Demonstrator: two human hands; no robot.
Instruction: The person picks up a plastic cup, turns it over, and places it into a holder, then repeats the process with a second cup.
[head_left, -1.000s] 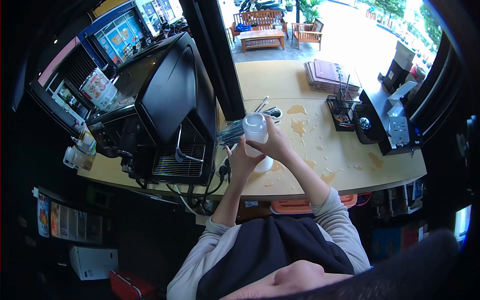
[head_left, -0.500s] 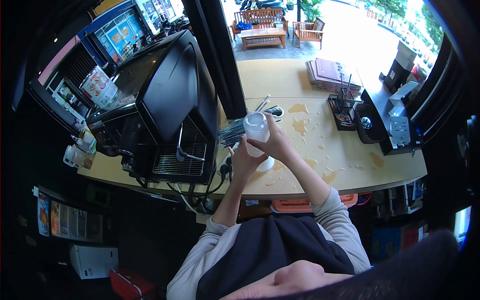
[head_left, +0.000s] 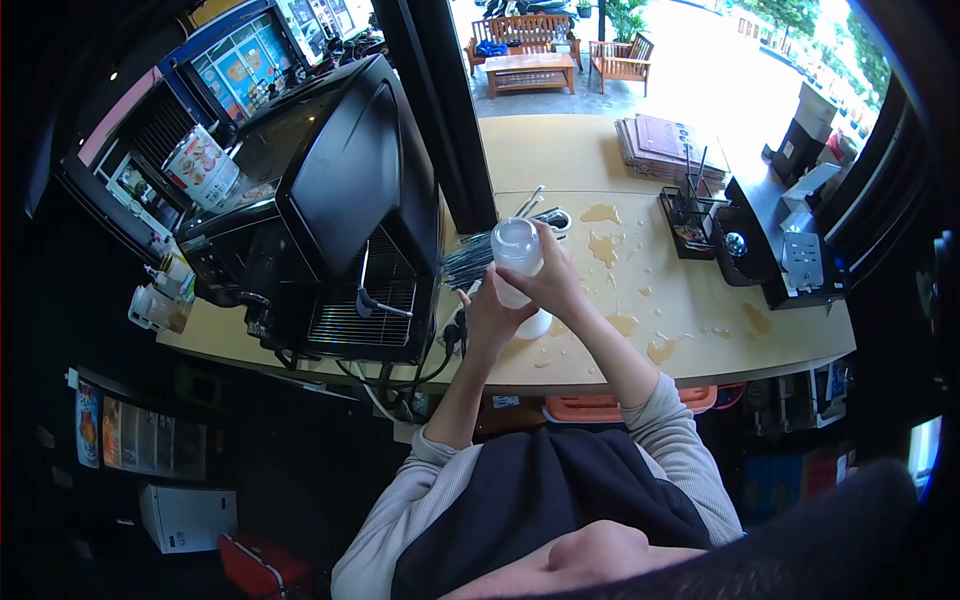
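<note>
Both hands are wrapped round a translucent plastic bottle (head_left: pixel 517 254), whose round clear end faces up toward me. My left hand (head_left: pixel 492 312) closes on its lower left side, and my right hand (head_left: pixel 552 278) grips it from the right with the thumb across the front. Just below the hands, a round white object (head_left: pixel 536 325) shows in part on the wooden counter (head_left: pixel 570 372). Behind the bottle lies a bundle of thin dark straws or sticks (head_left: pixel 466 262), partly covered by it. Brown liquid puddles (head_left: pixel 604 250) spread over the counter to the right of my hands.
A black espresso machine (head_left: pixel 345 170) stands close on the left, with cables (head_left: pixel 440 365) at its front corner. A black post (head_left: pixel 440 110) rises behind the straws. To the right are stacked folders (head_left: pixel 668 148), a black wire organizer (head_left: pixel 690 235) and a dark basket (head_left: pixel 738 255).
The view has shifted slightly, so the counter items sit a little differently in frame. Both hands keep the same grip on the bottle.
</note>
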